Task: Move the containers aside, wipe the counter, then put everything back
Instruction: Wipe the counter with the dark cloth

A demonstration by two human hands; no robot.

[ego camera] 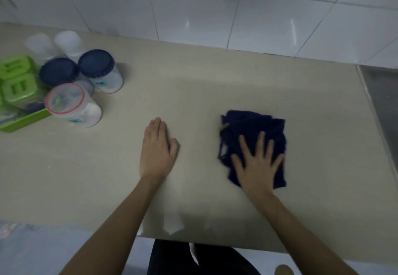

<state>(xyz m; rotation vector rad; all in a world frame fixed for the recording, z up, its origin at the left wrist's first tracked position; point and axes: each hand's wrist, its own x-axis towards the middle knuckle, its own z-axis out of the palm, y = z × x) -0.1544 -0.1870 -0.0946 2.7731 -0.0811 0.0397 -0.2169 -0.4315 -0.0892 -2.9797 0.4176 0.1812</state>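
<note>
My right hand (pixel 257 162) lies flat with fingers spread on the dark blue cloth (pixel 254 132), pressing it to the surface (pixel 193 93) rather than gripping, so the whole pad drags for the wipe. The cloth is folded roughly square, its slightly longer side running away from me, most of it ahead of my fingertips. My left hand (pixel 158 148) rests open and empty, palm down, probably to brace me. The containers (pixel 95 65) are bunched well to its left, beside a green tray (pixel 25 119), which leaves the middle free.
</note>
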